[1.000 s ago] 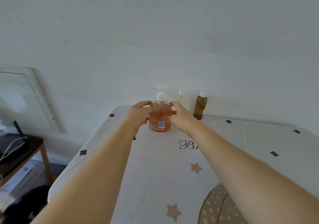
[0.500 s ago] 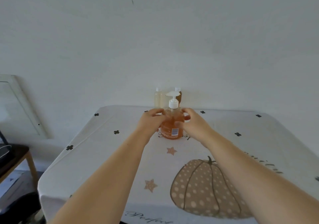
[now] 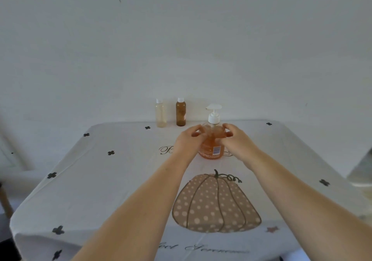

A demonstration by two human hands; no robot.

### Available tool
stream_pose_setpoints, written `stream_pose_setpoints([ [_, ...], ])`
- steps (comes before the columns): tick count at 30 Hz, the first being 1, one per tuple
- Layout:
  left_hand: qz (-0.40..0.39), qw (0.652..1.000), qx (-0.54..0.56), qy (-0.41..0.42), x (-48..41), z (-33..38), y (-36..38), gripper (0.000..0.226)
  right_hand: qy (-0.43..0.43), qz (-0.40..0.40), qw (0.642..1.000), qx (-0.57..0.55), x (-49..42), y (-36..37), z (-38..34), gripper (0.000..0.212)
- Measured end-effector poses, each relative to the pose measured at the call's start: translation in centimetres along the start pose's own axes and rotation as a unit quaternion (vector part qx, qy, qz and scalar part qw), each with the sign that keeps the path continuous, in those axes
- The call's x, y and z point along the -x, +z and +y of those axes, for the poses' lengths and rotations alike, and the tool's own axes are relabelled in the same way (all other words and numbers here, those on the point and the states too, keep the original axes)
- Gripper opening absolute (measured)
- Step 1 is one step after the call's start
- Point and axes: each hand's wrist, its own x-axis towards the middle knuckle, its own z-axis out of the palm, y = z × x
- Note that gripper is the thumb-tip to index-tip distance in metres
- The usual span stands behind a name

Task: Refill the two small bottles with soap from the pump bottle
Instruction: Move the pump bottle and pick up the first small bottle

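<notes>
Head view: we are drawing the pump bottle (image 3: 211, 150) forward across the worktop (image 3: 120, 180), away from the far edge toward the middle, where it is now standing upright just behind the printed pumpkin (image 3: 216, 202). We are holding it from both sides, with the left grip (image 3: 188, 141) and right grip (image 3: 238, 140) curling round its shoulders below the white pump head (image 3: 213, 109). The clear small bottle (image 3: 160, 114) and amber small bottle (image 3: 180, 113) are staying capped at the far edge. We judge this is readying the refill; no filling has begun. A white cloth (image 3: 291, 156) with black crosses and script is covering the worktop, and a plain pale wall (image 3: 181, 39) is rising behind it.
</notes>
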Motion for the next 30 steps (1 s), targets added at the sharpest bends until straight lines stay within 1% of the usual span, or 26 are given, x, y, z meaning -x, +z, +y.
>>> stream_pose_setpoints([
  [1,-0.004,1.0,0.001,0.0,0.2,0.1,0.2,0.021,0.001,0.001,1.0,-0.001,0.1,-0.1,0.2,0.068],
  [4,-0.016,1.0,0.0,-0.014,0.2,0.1,0.5,0.042,-0.001,0.007,1.0,-0.008,0.3,-0.3,0.5,0.074],
  [6,-0.019,1.0,-0.001,-0.02,0.3,0.0,0.2,0.047,-0.009,0.02,1.0,-0.01,0.5,-0.3,0.6,0.074],
  [7,-0.02,1.0,0.001,-0.024,0.3,-0.1,-0.1,0.049,-0.016,0.041,0.999,-0.004,0.8,-0.2,0.5,0.07],
  [8,-0.017,0.999,0.003,-0.029,0.1,-0.2,-0.4,0.049,-0.027,0.071,0.997,0.004,1.0,-0.2,0.4,0.061],
  [10,0.001,0.999,-0.001,-0.033,-0.3,-0.2,-1.2,0.048,-0.064,0.14,0.988,0.016,1.6,-0.2,0.2,0.033],
  [11,0.013,0.999,-0.001,-0.035,-0.6,-0.2,-1.7,0.043,-0.087,0.162,0.983,0.013,2.1,-0.1,-0.1,0.02],
  [13,0.034,0.999,0.012,-0.04,-1.2,0.1,-2.9,0.022,-0.126,0.168,0.978,0.005,2.9,0.3,-0.8,0.008],
  [14,0.044,0.998,0.022,-0.041,-1.7,0.0,-3.6,0.019,-0.139,0.157,0.978,0.003,3.2,0.6,-1.2,0.006],
  [19,0.083,0.995,0.039,-0.049,-3.5,-0.3,-7.6,0.026,-0.16,0.095,0.983,-0.004,2.5,4.3,-3.5,0.015],
  [23,0.132,0.99,0.009,-0.057,-4.9,-1.3,-10.5,0.036,-0.159,0.051,0.986,-0.019,0.2,7.9,-5.2,0.02],
  [27,0.142,0.987,-0.004,-0.07,-6.4,-1.9,-12.1,0.044,-0.138,0.041,0.99,-0.01,-2.9,10.8,-6.1,0.028],
  [30,0.134,0.988,-0.01,-0.074,-7.7,-2.3,-12.8,0.051,-0.113,0.015,0.993,0.0,-5.1,12.8,-6.5,0.043],
])
